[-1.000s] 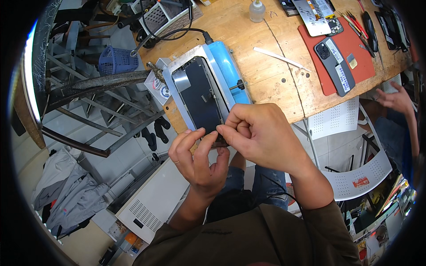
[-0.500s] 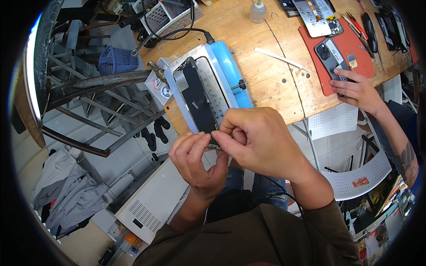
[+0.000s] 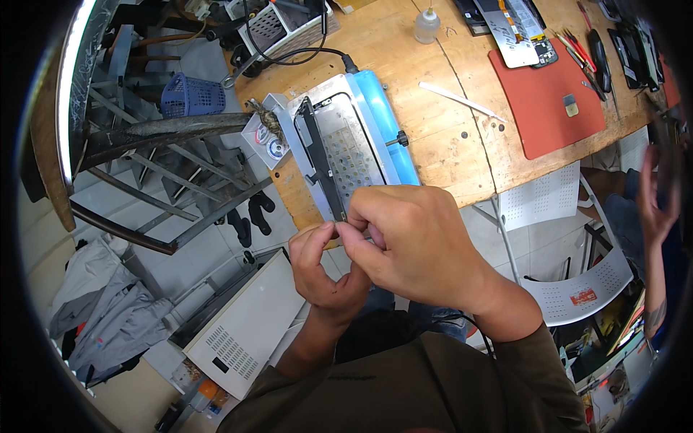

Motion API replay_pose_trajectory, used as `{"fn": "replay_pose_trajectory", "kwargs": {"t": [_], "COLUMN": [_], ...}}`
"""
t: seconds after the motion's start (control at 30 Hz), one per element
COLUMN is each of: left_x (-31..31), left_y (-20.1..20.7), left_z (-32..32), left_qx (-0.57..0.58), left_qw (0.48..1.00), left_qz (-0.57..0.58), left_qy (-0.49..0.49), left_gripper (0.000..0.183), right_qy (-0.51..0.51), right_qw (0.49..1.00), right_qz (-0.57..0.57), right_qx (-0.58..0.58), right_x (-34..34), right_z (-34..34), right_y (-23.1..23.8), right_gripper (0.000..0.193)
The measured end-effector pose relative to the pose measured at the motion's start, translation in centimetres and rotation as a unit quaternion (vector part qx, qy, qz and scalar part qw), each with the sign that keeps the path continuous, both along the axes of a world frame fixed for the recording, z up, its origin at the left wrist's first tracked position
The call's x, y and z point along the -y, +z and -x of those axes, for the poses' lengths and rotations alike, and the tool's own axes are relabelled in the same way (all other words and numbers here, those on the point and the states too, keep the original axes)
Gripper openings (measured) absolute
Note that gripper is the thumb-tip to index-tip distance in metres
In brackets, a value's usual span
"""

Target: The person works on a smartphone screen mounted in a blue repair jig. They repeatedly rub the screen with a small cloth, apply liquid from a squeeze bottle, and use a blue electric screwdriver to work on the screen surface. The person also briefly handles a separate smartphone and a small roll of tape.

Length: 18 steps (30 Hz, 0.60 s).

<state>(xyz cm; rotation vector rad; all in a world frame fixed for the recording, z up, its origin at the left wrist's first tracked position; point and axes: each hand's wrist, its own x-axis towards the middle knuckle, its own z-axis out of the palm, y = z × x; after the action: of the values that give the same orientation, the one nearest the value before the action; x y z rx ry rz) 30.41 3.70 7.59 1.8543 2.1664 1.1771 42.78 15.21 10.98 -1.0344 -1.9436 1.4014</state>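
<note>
A thin dark phone screen panel (image 3: 323, 162) is held tilted, nearly edge-on, above the perforated metal plate (image 3: 349, 155) of a blue-and-white heating machine (image 3: 384, 108). My left hand (image 3: 325, 267) pinches the panel's near end, its fingertips pressed together. Right beside it, the thumb and forefinger of my right hand (image 3: 411, 234) close on the same end. A dark ribbon-like piece sticks out from the panel's side. My fingers hide the near edge, so the exact grip there is partly covered.
A white spudger-like stick (image 3: 462, 101) and a small bottle (image 3: 427, 27) lie right of the machine. Farther right is a red mat (image 3: 538, 108); a co-worker's hand (image 3: 657, 202) is at the right edge. A white tray (image 3: 263, 137) stands left of the machine.
The panel has turned from showing its flat face to nearly edge-on, uncovering the perforated plate. The co-worker's hand and the phone have left the red mat toward the right.
</note>
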Motion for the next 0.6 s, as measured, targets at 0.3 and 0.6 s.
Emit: {"fn": "replay_pose_trajectory", "kwargs": {"t": [0.3, 0.6], "left_x": [-0.5, 0.1], "left_y": [1.0, 3.7], "left_z": [-0.3, -0.2], "left_qx": [0.02, 0.286], "left_qw": [0.999, 0.951], "left_qz": [-0.011, 0.1], "left_qy": [-0.033, -0.07], "left_gripper": [0.052, 0.07], "right_qy": [0.008, -0.015], "right_qw": [0.998, 0.996], "right_qz": [0.025, -0.014], "right_qx": [0.048, 0.083], "right_x": [-0.2, 0.1], "right_z": [-0.6, -3.2], "right_y": [2.2, 5.8], "right_gripper": [0.018, 0.018]}}
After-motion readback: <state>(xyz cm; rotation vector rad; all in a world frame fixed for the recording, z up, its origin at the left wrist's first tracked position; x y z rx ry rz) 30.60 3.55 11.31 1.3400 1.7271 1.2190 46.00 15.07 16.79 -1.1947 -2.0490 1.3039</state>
